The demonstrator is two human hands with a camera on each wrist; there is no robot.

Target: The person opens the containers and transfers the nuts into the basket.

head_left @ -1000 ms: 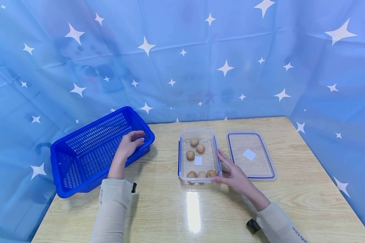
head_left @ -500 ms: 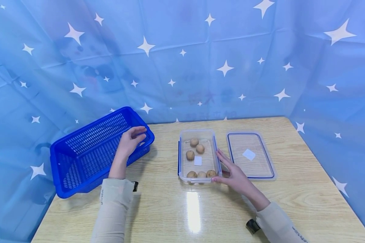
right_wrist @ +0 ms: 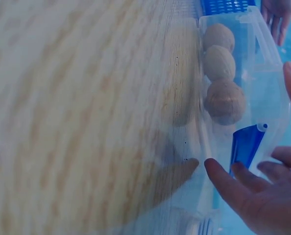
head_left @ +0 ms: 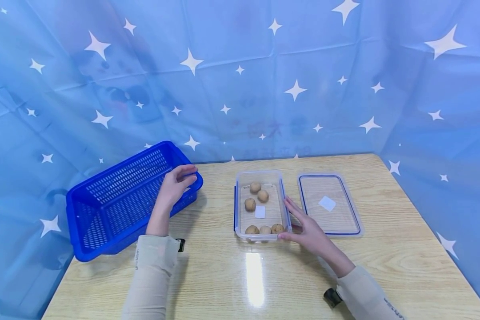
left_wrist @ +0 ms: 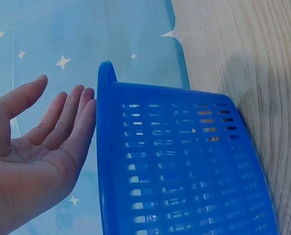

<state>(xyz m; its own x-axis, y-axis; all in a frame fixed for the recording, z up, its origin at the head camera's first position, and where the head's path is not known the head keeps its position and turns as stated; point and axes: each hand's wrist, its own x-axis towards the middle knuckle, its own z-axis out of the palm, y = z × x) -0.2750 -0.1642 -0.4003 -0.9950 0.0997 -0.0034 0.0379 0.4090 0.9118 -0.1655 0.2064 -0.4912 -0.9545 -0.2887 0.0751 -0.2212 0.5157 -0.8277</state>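
My left hand [head_left: 174, 184] is above the right end of the blue plastic basket [head_left: 124, 175]. It holds nothing; in the left wrist view its loosely extended fingers overlap the basket's rim [left_wrist: 102, 147], with the thumb apart. My right hand [head_left: 310, 233] rests at the right front corner of a clear food storage box [head_left: 260, 238], thumb by the front rim and relaxed fingers along the right side. Inside are several walnuts: three in a row at the front, among them a walnut [head_left: 278, 228], and three looser ones farther back, such as a walnut [head_left: 250, 204].
To the right of the box lies its clear lid [head_left: 330, 184] with a blue seal and a white sticker. Blue side clips [right_wrist: 247, 144] hang on the box. The wooden table [head_left: 212, 266] meets a blue star-patterned curtain [head_left: 240, 89] at the back and sides.
My left hand has moved a little right and away from me, over the basket's right rim. The right hand, the box and the walnuts have stayed in place.
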